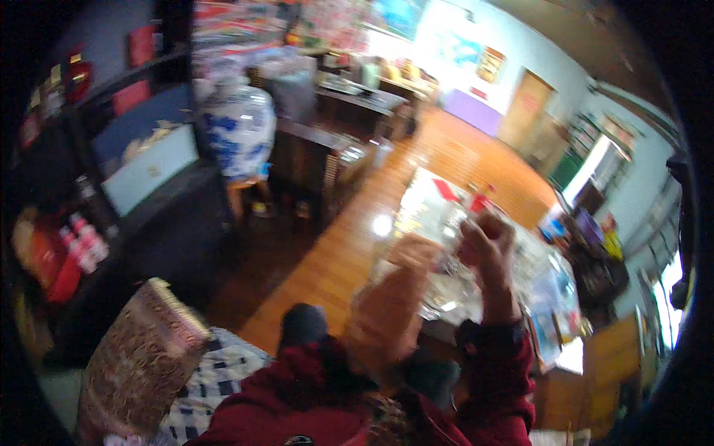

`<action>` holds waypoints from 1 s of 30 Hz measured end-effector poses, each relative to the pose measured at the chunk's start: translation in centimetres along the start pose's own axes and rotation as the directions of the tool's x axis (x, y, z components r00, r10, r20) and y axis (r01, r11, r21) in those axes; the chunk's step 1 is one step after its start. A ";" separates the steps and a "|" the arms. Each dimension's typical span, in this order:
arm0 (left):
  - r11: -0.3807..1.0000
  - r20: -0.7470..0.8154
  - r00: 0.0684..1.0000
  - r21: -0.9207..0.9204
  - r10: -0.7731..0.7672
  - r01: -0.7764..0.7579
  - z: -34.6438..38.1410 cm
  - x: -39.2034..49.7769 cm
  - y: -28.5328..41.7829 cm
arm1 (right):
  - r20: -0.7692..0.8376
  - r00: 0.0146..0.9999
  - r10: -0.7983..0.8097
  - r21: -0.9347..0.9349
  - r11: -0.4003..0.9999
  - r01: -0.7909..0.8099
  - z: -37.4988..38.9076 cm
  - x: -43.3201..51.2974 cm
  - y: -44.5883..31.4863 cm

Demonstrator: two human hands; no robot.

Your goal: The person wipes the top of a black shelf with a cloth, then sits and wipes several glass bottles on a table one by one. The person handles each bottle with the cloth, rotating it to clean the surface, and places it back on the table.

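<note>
A blurred orange-brown piece, apparently cloth point(387, 312), extends from my left cuff towards the table. My left hand is hidden by it or blends into it, so its grip cannot be made out. To the right, my right hand point(488, 242) is raised above the table, its fingers curled and its thumb near them. Blur hides whether anything thin is between those fingers. Under and beyond both hands stands a table with a shiny clear cover point(415, 209), bearing a red packet or card point(445, 189) and other blurred small items.
A blue-and-white porcelain jar point(242, 131) stands on a wooden stand at the left. Near me at lower left are a patterned cushion or folded textile point(139, 357) and checked cloth point(223, 368). Papers or booklets point(552, 329) lie at the table's right edge.
</note>
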State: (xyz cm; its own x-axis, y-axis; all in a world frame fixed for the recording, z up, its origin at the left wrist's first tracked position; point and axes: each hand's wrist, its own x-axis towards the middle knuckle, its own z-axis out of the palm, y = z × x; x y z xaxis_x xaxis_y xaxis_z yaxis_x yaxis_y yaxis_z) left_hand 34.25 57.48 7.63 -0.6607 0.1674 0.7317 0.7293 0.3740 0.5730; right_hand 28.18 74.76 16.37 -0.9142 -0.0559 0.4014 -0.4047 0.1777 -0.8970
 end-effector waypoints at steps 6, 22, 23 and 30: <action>0.798 0.013 0.997 0.599 0.077 -0.069 6.5 -3.4 -4.8 | 0.044 0.989 -0.141 -0.061 0.988 0.143 4.0 -0.5 1.1; 0.638 0.196 0.979 -0.762 0.061 0.113 2.5 1.7 -5.0 | 0.224 0.974 -0.021 0.382 0.922 -0.068 2.0 -1.7 3.5; 0.649 0.214 0.975 -0.750 0.060 0.125 2.3 1.8 -4.8 | 0.249 0.968 -0.030 0.366 0.928 -0.065 2.0 -1.7 4.1; 0.685 0.297 0.954 -0.705 0.052 0.182 1.9 2.8 -3.5 | 0.269 0.963 0.030 0.355 0.926 -0.128 2.3 -1.2 5.3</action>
State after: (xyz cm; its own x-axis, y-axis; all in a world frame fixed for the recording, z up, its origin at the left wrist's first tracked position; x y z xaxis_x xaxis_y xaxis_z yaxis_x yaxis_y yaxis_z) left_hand 29.49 58.38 6.97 -0.6450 0.4497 0.6178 0.5045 -0.3567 0.7863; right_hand 27.13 73.55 10.74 -0.8980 -0.3126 0.3097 -0.2651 -0.1775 -0.9477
